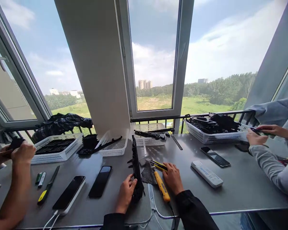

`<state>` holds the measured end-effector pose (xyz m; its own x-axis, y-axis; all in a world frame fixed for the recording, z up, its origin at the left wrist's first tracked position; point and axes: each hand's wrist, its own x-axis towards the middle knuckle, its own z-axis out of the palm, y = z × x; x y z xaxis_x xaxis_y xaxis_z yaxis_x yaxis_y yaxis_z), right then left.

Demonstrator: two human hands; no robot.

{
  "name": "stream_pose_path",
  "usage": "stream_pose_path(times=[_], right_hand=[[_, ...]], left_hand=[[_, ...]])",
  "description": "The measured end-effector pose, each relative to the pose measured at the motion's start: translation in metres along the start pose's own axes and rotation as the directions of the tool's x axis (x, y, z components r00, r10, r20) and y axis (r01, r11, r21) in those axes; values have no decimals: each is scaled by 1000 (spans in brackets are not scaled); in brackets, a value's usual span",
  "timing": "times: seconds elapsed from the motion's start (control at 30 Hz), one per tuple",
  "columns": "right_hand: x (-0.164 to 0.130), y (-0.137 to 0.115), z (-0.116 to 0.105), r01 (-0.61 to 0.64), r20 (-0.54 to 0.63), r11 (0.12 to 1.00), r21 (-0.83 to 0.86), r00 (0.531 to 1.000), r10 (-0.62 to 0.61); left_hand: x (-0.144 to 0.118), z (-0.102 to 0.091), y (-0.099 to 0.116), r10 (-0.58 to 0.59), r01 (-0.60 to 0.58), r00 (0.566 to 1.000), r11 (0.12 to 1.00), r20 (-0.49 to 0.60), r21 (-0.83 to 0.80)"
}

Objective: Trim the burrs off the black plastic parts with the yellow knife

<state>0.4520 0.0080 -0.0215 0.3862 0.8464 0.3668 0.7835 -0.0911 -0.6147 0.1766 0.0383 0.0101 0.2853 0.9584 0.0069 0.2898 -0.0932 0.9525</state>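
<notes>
My left hand point(126, 195) is closed on a long black plastic part point(136, 172), which stands on end at the table's front with thin tabs along its side. My right hand point(174, 179) has its fingers curled over the rear end of a yellow and black utility knife point(160, 165). Just below that knife lies a yellow corded tool point(162, 187), perhaps a soldering iron or heated cutter, its cable running off the front edge. A dark grey cloth point(148, 174) is spread between the black part and the corded tool.
White baskets with black parts stand along the back, such as the right basket point(212, 138) and left basket point(60, 156). Phones point(100, 182), a white power strip point(207, 174) and a yellow-handled knife point(44, 195) lie on the grey table point(182, 198). Co-workers' hands point(256, 137) work at both sides.
</notes>
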Motion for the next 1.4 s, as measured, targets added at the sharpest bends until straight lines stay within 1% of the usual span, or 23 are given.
stream_pose_path(times=[0.07,0.13,0.27,0.33,0.43,0.57,0.73,0.83,0.9,0.93,1.0,1.07,1.1,1.17,1.23,1.3,1.4], right_hand=[[-1,1,1,45,16,997,59,999,-46],[-2,2,1,83,25,990,116,996,-86],[-9,2,0,96,-11,976,193,995,-96],[-12,0,-2,91,-32,972,218,996,-86],[-11,-4,-5,107,-61,960,260,994,-94],[5,-10,-2,122,-146,938,324,986,-78],[24,-6,3,104,-160,947,304,986,-57],[33,-9,-8,105,-173,955,277,983,-58],[45,-18,-23,149,-223,955,256,970,-92],[53,-24,-32,175,-232,947,269,966,-113],[71,-36,-47,233,-252,931,282,954,-163],[87,-45,-56,270,-276,918,290,942,-190],[93,-48,-56,277,-290,914,296,938,-191],[98,-48,-52,278,-324,912,300,929,-177],[96,-45,-43,270,-340,917,292,926,-165],[90,-42,-35,275,-326,924,264,928,-182],[81,-40,-30,311,-300,925,220,923,-239]], left_hand=[[-3,1,2,28,-26,999,999,-32,47],[-4,2,4,51,-48,997,997,-52,54],[-3,2,7,37,-33,994,999,-102,41],[-2,2,5,22,-18,995,999,-98,39],[-1,2,1,39,-36,997,998,-65,46],[1,3,-3,54,-50,996,997,-68,53],[2,4,-3,21,-21,998,1000,-68,-9],[6,6,-6,-10,2,998,988,-54,-154],[13,10,-9,-27,10,998,960,-58,-279],[19,12,-9,-31,4,996,946,-79,-323],[34,19,-7,-26,-31,988,934,-155,-356],[54,27,-2,-11,-67,977,933,-213,-354],[65,31,2,-3,-78,976,928,-218,-363],[87,36,10,41,-108,981,927,-187,-360],[105,38,14,65,-104,991,925,-119,-366],[118,38,14,67,-84,996,924,-59,-372],[124,38,8,71,-66,997,928,0,-366]])
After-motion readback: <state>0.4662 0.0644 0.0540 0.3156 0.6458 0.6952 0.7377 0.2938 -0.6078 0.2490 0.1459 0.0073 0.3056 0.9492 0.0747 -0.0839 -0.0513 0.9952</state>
